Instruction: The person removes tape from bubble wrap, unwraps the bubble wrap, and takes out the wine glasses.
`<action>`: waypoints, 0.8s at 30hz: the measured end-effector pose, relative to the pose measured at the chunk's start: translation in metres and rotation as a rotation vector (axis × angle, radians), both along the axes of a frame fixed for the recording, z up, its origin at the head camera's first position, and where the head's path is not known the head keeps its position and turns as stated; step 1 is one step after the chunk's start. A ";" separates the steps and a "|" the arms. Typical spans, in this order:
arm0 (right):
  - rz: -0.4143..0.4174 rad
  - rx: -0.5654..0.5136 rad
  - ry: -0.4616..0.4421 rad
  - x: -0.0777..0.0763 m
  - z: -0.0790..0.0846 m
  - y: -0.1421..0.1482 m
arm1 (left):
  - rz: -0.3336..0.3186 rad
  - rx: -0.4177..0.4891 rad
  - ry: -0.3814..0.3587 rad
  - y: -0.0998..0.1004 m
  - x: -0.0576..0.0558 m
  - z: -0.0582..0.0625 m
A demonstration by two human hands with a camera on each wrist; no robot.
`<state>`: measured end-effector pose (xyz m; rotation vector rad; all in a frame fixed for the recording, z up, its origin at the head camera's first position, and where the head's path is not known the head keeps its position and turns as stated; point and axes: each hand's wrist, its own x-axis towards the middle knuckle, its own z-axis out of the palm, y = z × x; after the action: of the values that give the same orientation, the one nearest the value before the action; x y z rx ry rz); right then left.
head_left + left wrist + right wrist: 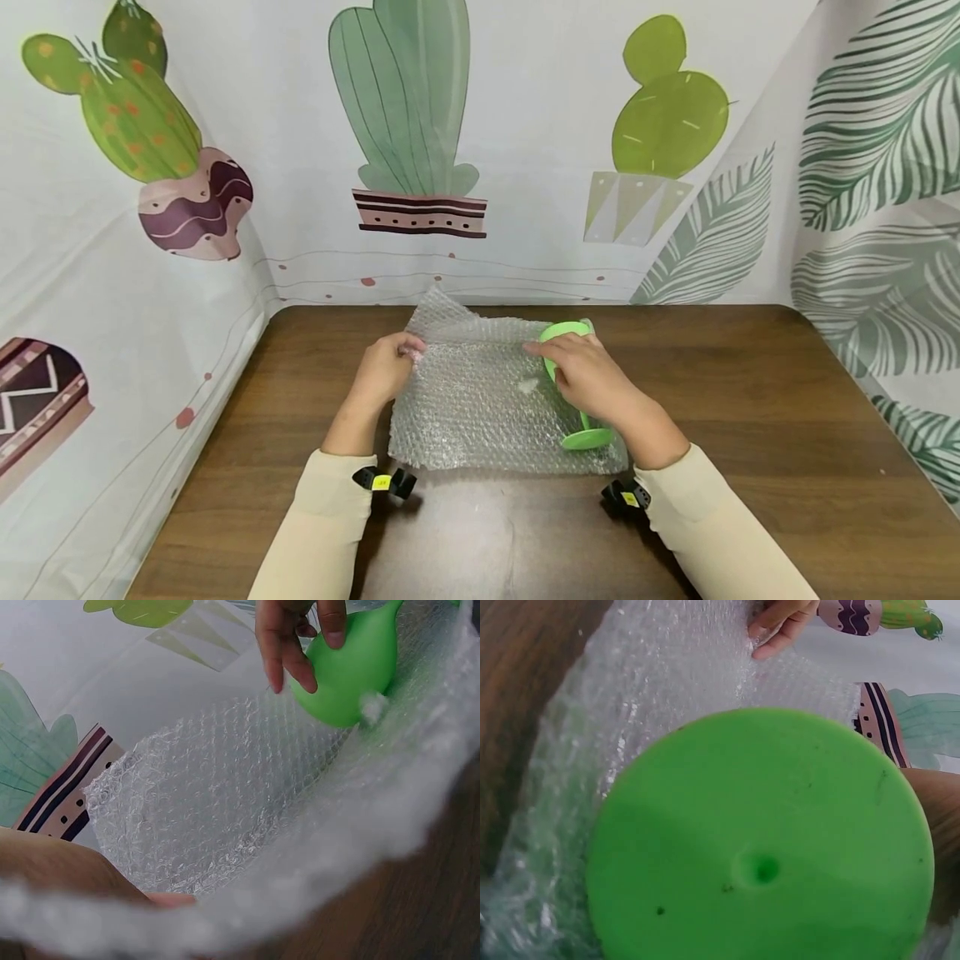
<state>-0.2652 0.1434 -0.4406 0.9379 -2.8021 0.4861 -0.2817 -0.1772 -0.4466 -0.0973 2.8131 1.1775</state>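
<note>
A sheet of clear bubble wrap (476,408) lies spread on the table, its far edge raised. My left hand (384,367) pinches the wrap's left edge between thumb and fingers. On the right part of the sheet a green plastic goblet (587,439) lies on its side, bowl away from me and round foot towards me. My right hand (588,375) is over it and grips the bowl (349,675), fingers by the rim. The goblet's foot (757,810) fills much of the right wrist view, hiding that hand's fingers. Part of the stem is covered by my right hand.
The brown wooden table (750,400) extends on both sides of the wrap. Behind it hangs a white cloth (540,150) printed with cacti and leaves. A black wrist camera (386,482) sits at the left sleeve, another camera (626,497) at the right.
</note>
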 end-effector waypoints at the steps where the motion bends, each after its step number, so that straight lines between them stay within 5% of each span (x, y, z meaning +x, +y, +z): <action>1: -0.007 -0.002 -0.008 0.000 0.001 0.001 | 0.000 0.003 0.001 0.000 0.000 0.001; 8: -0.043 -0.003 -0.048 -0.001 0.002 0.005 | -0.001 -0.004 -0.022 -0.001 -0.002 0.001; 24: -0.067 0.013 0.039 -0.001 -0.003 0.014 | 0.000 -0.024 -0.020 -0.010 -0.002 -0.008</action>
<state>-0.2664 0.1576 -0.4434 0.8437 -2.7944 0.4365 -0.2840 -0.1870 -0.4548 -0.1103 2.8108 1.1366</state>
